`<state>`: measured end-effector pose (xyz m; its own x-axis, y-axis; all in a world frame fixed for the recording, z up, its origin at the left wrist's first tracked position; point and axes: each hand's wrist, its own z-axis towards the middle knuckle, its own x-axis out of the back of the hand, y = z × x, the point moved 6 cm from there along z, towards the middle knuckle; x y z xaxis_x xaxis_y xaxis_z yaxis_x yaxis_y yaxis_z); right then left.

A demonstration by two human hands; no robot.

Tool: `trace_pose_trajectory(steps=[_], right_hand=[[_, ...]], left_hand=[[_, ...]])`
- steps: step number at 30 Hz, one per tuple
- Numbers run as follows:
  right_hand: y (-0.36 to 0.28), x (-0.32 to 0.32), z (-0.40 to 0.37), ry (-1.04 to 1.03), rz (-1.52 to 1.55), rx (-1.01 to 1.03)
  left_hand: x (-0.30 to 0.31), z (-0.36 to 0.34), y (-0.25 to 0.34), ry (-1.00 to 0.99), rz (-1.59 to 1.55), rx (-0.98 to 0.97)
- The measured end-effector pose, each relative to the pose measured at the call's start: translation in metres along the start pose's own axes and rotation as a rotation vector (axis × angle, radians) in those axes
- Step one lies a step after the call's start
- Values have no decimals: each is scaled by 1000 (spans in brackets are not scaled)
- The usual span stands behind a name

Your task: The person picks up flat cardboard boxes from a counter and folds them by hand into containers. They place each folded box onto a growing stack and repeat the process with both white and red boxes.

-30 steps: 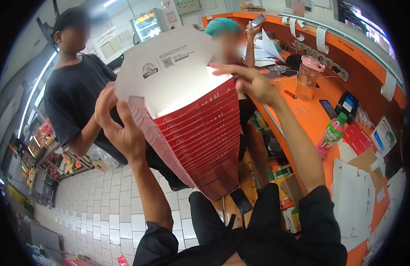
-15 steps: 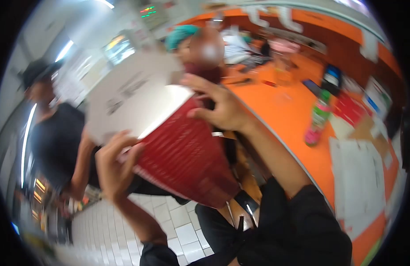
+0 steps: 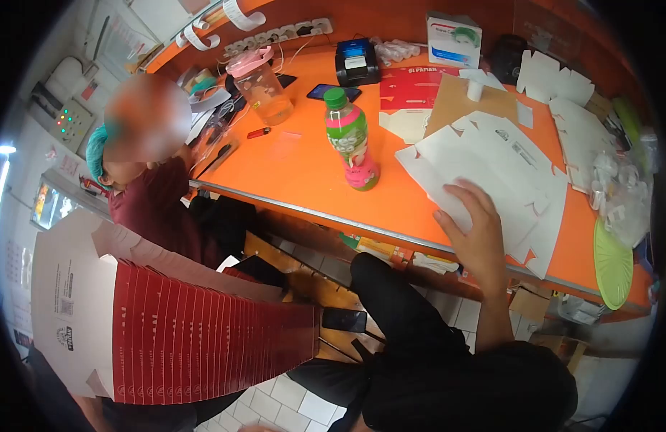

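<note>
My right hand [image 3: 480, 230] is over the near edge of white flat box blanks [image 3: 491, 169] on the orange table. Its fingers are apart, and the fingertips overlap the top sheet in this view. Only a sliver of my left hand [image 3: 259, 428] shows at the bottom edge, its fingers hidden. Left of my legs, a tall stack of nested red cardboard boxes [image 3: 203, 331], white inside, rises from a wooden seat [image 3: 311, 284]; neither hand is on it. A phone [image 3: 345, 320] lies by its base.
On the orange table [image 3: 304, 162] stand a green-capped bottle [image 3: 347, 140], a pink-lidded jug [image 3: 261, 86] and a small black printer [image 3: 357, 61]. A red sheet [image 3: 417, 88] lies behind the blanks. A person in a green cap [image 3: 142, 165] sits at the left end.
Both hands have let go of the red box stack, which now stands at the left. My right hand has moved over to the white blanks; the view has turned right.
</note>
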<state>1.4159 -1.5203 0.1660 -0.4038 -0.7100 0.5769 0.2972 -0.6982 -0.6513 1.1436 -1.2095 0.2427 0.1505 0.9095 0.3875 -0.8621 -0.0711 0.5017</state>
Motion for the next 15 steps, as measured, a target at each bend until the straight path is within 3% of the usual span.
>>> trace_pose_trajectory(steps=[1, 2, 4, 5, 7, 13, 14, 15], right_hand=[[7, 9, 3, 40, -286, -4], [20, 10, 0, 42, -293, 6], [55, -12, -2, -229, -466, -192], [54, -7, 4, -224, -469, -180], [50, 1, 10, -437, -336, -365], [55, 14, 38, -440, -370, -251], [64, 15, 42, -266, -348, -129], [55, 14, 47, -269, -342, -108]], left_hand=[[-3, -4, -36, 113, -44, 17], [-5, -3, -60, 226, -87, 34], [-24, -3, -90, 273, -108, 356], [-33, 0, -96, 279, -125, 458], [-42, -19, -107, 118, -174, 474], [-48, -55, -121, 379, -229, 574], [-47, -57, -121, 399, -215, 560], [-46, -62, -121, 410, -218, 596]])
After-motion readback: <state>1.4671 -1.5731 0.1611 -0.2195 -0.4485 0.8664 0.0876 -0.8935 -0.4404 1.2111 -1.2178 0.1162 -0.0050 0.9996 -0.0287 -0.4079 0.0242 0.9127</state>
